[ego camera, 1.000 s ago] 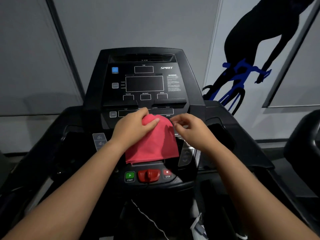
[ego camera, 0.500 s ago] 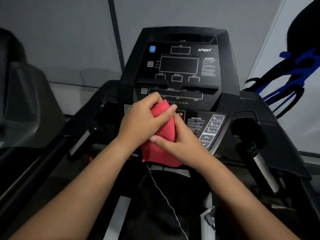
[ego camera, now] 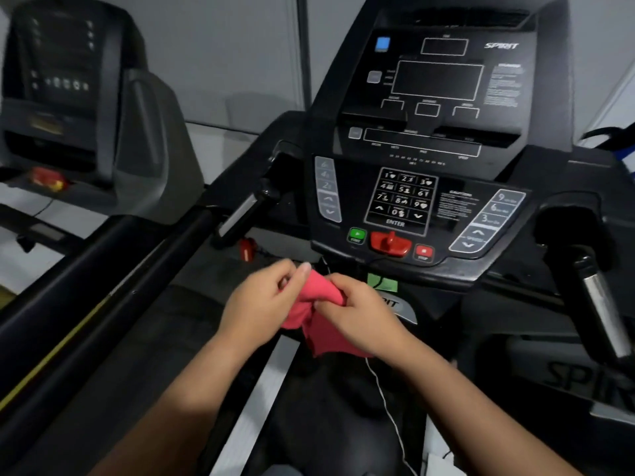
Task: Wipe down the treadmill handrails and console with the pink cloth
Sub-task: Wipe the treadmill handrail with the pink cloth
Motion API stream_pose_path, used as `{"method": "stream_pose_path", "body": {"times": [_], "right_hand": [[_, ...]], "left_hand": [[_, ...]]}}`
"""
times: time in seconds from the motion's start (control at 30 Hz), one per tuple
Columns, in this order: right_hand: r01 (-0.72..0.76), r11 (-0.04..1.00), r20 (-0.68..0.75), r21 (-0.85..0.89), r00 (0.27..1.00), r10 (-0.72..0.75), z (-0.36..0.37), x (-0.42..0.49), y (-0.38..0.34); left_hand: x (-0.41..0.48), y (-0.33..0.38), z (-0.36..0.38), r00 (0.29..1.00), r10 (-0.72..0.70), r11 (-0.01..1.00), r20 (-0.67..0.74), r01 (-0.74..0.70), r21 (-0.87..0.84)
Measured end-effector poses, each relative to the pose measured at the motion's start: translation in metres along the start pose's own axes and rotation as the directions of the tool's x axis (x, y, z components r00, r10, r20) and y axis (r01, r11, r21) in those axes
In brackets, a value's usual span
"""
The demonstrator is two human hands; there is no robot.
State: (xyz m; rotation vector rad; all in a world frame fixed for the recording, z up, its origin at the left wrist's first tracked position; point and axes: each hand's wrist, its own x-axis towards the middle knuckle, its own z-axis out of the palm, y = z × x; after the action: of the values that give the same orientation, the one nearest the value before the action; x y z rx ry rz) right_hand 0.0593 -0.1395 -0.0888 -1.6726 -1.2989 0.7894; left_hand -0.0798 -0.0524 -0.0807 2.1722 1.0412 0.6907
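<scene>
Both hands hold the cloth (ego camera: 326, 334) in the air below the console (ego camera: 429, 207), touching no part of the treadmill. The left hand (ego camera: 261, 304) pinches one edge between thumb and curled fingers. The right hand (ego camera: 360, 317) is closed round a bunched fold, and the rest hangs loose beneath it.

The loose tail dangles just beside the white cord (ego camera: 385, 407) that runs down from under the red safety key (ego camera: 390, 243). If a fold catches the cord on the way up, it would likely tug the key out.

A broad swipe across the lower console could press the start button (ego camera: 356, 235) or the keypad (ego camera: 400, 197) — light strokes would be safer there.

A bunched cloth may also wipe unevenly along the left handrail (ego camera: 240, 214) and right handrail (ego camera: 601, 314) — neither is being touched.
</scene>
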Motion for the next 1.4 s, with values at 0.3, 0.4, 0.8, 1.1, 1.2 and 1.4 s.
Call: {"method": "stream_pose_path", "body": {"times": [0.3, 0.4, 0.8, 1.1, 1.2, 1.4], "right_hand": [[-0.073, 0.991, 0.027, -0.115, 0.997, 0.077, 0.074, -0.001, -0.013], [-0.086, 0.988, -0.004, -0.125, 0.996, 0.086, 0.105, 0.002, -0.027], [-0.063, 0.998, -0.086, 0.026, 0.994, 0.065, 0.205, 0.009, -0.086], [-0.091, 0.995, -0.152, -0.034, 0.985, 0.085, 0.238, 0.005, -0.092], [-0.093, 0.995, -0.124, -0.045, 0.988, 0.087, 0.243, 0.005, -0.094], [-0.081, 0.996, -0.060, -0.029, 0.995, 0.079, 0.243, 0.007, -0.096]], "left_hand": [[-0.052, -0.080, -0.046, 0.991, -0.100, 0.995, 0.083, 0.098, 0.028], [-0.060, -0.103, -0.073, 0.990, -0.108, 0.993, 0.092, 0.104, 0.051], [-0.087, -0.175, -0.167, 0.993, -0.103, 0.994, 0.057, 0.105, -0.040], [-0.089, -0.203, -0.195, 0.988, -0.132, 0.991, 0.081, 0.134, -0.028], [-0.094, -0.208, -0.197, 0.986, -0.151, 0.987, 0.065, 0.154, -0.037], [-0.105, -0.210, -0.199, 0.977, -0.212, 0.976, 0.034, 0.213, -0.041]]}}
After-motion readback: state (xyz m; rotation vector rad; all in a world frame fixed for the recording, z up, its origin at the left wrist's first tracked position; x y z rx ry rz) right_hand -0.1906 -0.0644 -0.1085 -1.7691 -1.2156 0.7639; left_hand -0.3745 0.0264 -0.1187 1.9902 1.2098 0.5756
